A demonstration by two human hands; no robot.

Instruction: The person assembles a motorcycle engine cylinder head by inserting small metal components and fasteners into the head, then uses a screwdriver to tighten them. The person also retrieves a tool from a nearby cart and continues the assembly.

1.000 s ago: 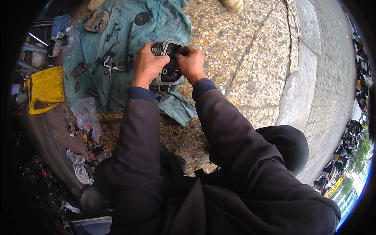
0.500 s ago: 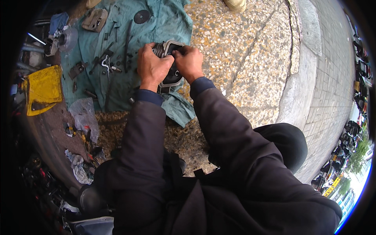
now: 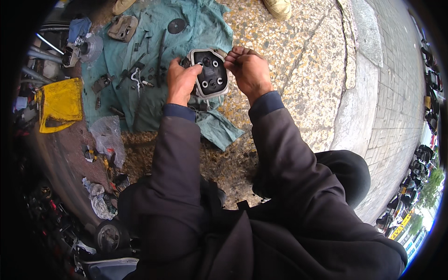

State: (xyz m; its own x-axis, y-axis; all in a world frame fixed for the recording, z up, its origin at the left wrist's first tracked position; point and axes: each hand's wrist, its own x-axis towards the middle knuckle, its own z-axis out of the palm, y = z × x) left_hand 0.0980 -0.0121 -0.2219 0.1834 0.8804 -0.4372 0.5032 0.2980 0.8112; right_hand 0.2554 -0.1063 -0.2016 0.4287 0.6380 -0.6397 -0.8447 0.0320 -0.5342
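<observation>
A dark engine cover (image 3: 211, 73) with a pale rim and round bolt holes stands on a teal cloth (image 3: 196, 28) on speckled pavement. My left hand (image 3: 181, 80) grips its left side. My right hand (image 3: 248, 70) is at its upper right corner, fingers pinched together on something too small to make out. Dark sleeves cover both forearms.
Small tools and metal parts (image 3: 137, 77) lie scattered on the cloth, with a round black disc (image 3: 176, 25) near its top. A yellow container (image 3: 60, 103) and a plastic bag (image 3: 108, 136) lie to the left. Someone's shoe (image 3: 279, 8) stands at the top. A curb (image 3: 357, 93) runs along the right.
My left hand has slid off the top of the engine cover to its left side, so its face with the bolt holes now shows. My right hand has lifted to the upper right corner.
</observation>
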